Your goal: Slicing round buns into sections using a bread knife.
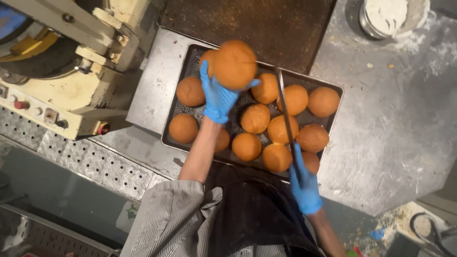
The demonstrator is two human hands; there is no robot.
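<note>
While left hand (218, 97) grips one bun (234, 64), right hand (304, 185) holds one knife (285, 114), about twelve buns (255, 118) on one tray (186, 59).

Golden-brown buns (255, 118), blue gloves (217, 97), grey-striped sleeve (164, 214)

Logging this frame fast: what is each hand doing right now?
Left hand: closed on a round golden-brown bun.
Right hand: closed on a long thin metal knife.
</note>
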